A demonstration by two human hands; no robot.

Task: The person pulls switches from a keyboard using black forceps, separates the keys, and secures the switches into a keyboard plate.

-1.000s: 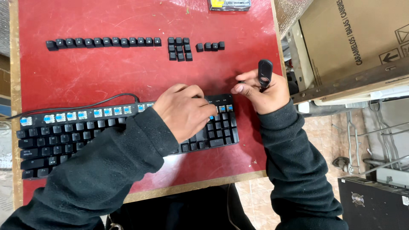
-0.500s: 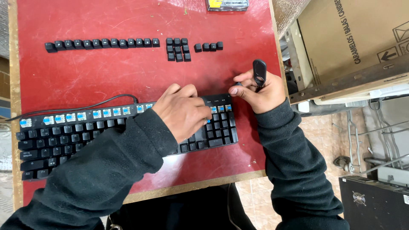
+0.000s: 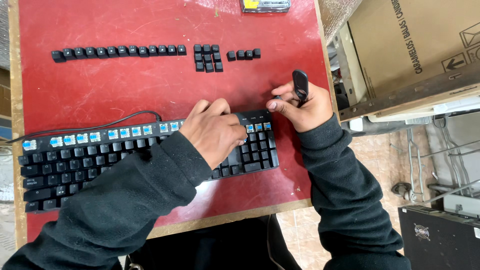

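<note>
A red table top (image 3: 150, 90), scratched and worn, fills most of the head view. Beside its right edge stands a large brown cardboard box (image 3: 415, 45), and below that a tiled floor shows with a black metal case (image 3: 440, 235) at the lower right.

Across the near part of the table lies a black keyboard (image 3: 75, 170), set at a slight slant, its cable (image 3: 100, 122) curling away from its upper edge to the left. Its top row has lost its caps, so a line of pale blue switches (image 3: 95, 136) shows bare; the rows below it keep their black caps.

The left hand (image 3: 215, 132), in a dark fleece sleeve, lies over the right part of the keyboard with its fingers curled down onto the upper right corner, covering the keys there. The right hand (image 3: 302, 107) sits just off the keyboard's right end, apart from the left hand, and is closed around a small black keycap puller (image 3: 300, 82), whose rounded end sticks up above the fingers.

Farther back on the table, a long row of loose black keycaps (image 3: 117, 51) is laid out side by side. To its right stands a small block of keycaps (image 3: 207, 57) in three short rows, then four more (image 3: 243, 54) in a line. At the far edge a small flat object (image 3: 265, 5) with a yellow patch is cut off by the frame.
</note>
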